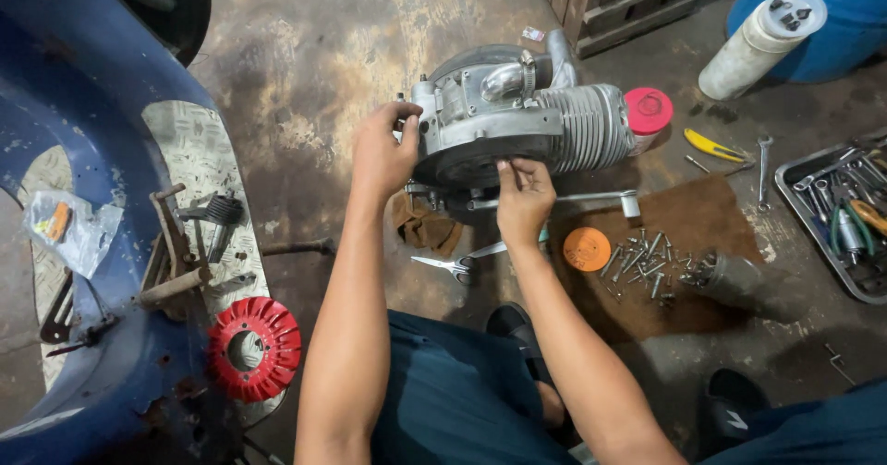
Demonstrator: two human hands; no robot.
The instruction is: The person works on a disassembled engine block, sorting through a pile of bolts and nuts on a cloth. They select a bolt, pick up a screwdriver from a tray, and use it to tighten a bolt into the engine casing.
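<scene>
Keep your left hand (383,155) curled tight around the left edge of the grey engine (517,118) standing on the stained floor (305,49) while your right hand (524,197) pinches, fingertips closed, at its lower front rim, steadying it squarely

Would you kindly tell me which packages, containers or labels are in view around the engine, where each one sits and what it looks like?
Clear plastic bag: on the blue scooter body at left, crumpled, something orange inside.
White cylindrical bottle: lying tilted at upper right, against a blue drum.
Red round cap: at the engine's right end.
Small label: on the floor behind the engine, white with some red.
Orange disc: on the brown mat, flat.
</scene>
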